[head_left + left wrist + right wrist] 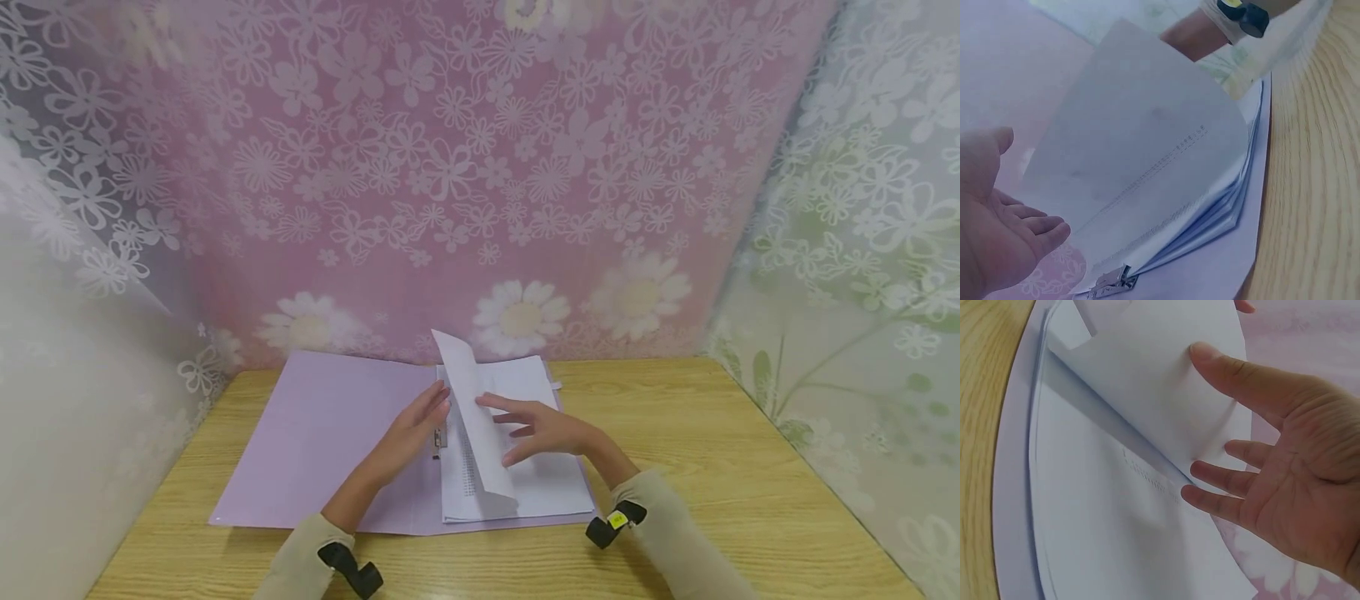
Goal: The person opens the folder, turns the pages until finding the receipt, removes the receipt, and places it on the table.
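A lilac folder (322, 433) lies spread on the table, a stack of white paper (551, 475) on its right side. One sheet (472, 408) stands up from the stack, tilted toward the left; printed lines show on its left face in the left wrist view. My right hand (543, 427) is spread with thumb and fingertips against the sheet's right face. My left hand (412, 429) is on the sheet's other side, fingers extended beside it, palm turned to the paper and holding nothing. A metal clip (1113, 281) sits at the paper's left edge.
The wooden table (675, 467) runs back to a pink flowered backdrop (450, 183). Pale patterned sheeting (885, 292) closes off the right side. Black bands with small cameras (348, 571) are on both sleeves.
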Action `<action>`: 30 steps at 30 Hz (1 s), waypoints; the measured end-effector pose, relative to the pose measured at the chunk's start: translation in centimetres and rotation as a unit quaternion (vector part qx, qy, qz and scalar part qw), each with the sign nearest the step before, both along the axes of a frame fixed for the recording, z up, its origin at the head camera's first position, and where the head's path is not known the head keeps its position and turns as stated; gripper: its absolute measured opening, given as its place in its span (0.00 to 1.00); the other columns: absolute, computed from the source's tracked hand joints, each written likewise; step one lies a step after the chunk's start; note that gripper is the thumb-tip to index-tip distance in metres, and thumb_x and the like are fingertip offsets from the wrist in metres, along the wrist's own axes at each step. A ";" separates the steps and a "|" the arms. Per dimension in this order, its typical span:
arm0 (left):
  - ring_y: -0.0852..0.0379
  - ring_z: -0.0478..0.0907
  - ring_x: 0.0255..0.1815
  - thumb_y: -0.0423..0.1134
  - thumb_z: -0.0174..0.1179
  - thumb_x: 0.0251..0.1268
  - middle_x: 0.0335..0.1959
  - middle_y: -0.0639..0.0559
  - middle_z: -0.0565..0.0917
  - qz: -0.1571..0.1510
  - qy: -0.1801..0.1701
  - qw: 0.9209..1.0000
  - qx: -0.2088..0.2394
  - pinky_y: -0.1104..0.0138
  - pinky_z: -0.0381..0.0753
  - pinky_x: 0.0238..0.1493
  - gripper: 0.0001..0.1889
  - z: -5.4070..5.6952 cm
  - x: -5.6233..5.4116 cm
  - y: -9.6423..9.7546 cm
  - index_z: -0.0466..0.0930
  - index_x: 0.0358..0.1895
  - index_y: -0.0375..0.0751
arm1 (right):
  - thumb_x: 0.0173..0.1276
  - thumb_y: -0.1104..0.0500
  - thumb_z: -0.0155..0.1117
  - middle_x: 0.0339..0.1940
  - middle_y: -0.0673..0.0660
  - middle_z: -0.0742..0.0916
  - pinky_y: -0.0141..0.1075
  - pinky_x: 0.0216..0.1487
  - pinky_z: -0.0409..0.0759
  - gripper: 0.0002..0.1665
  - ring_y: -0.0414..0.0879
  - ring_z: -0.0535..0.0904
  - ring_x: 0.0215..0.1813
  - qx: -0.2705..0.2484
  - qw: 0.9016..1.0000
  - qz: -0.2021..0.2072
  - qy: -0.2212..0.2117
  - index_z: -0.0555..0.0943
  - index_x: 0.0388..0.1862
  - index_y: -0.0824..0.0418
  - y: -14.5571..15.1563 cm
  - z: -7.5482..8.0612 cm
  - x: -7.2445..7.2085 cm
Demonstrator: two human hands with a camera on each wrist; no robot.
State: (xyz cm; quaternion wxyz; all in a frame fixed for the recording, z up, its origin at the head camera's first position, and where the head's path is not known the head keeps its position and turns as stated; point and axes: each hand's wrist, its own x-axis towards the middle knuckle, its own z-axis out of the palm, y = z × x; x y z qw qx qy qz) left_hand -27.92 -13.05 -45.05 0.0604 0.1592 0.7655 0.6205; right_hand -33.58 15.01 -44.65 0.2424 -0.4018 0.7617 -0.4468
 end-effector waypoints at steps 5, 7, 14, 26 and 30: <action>0.44 0.55 0.83 0.47 0.54 0.79 0.82 0.40 0.59 0.019 -0.014 0.999 0.043 0.47 0.56 0.81 0.39 0.3 -0.1 0.1 0.46 0.83 0.37 | 0.65 0.54 0.76 0.87 0.53 0.51 0.60 0.75 0.68 0.56 0.62 0.61 0.81 0.025 1.000 -0.004 0.018 0.53 0.85 0.48 -0.8 0.4 0.6; 0.43 0.56 0.83 0.43 0.55 0.78 0.82 0.39 0.59 0.026 -0.015 0.998 0.051 0.46 0.56 0.80 0.39 0.3 -0.1 0.0 0.46 0.82 0.36 | 0.65 0.54 0.76 0.87 0.53 0.51 0.59 0.75 0.68 0.56 0.60 0.62 0.81 0.027 0.999 -0.003 0.025 0.54 0.85 0.48 -1.0 0.5 0.7; 0.42 0.58 0.82 0.31 0.55 0.73 0.82 0.40 0.58 0.064 -0.033 0.996 0.048 0.46 0.61 0.78 0.40 0.4 -0.3 -1.2 0.45 0.83 0.35 | 0.66 0.57 0.75 0.86 0.57 0.55 0.58 0.75 0.69 0.54 0.61 0.65 0.80 0.014 0.999 0.000 0.040 0.56 0.84 0.52 -1.9 0.5 1.0; 0.36 0.49 0.83 0.23 0.50 0.71 0.83 0.31 0.46 0.095 -0.037 0.994 -0.023 0.49 0.57 0.78 0.42 0.4 0.1 -3.5 0.35 0.81 0.25 | 0.65 0.56 0.76 0.84 0.56 0.63 0.51 0.73 0.73 0.51 0.58 0.71 0.77 0.032 0.996 -0.025 0.077 0.60 0.82 0.56 -3.3 -0.7 1.7; 0.36 0.47 0.83 0.26 0.50 0.72 0.83 0.31 0.45 0.119 -0.047 0.989 -0.072 0.49 0.55 0.79 0.42 0.4 0.5 -4.4 0.33 0.80 0.25 | 0.65 0.54 0.76 0.84 0.55 0.63 0.49 0.73 0.74 0.49 0.55 0.69 0.78 0.044 0.994 -0.036 0.093 0.63 0.81 0.54 -3.8 -1.1 2.0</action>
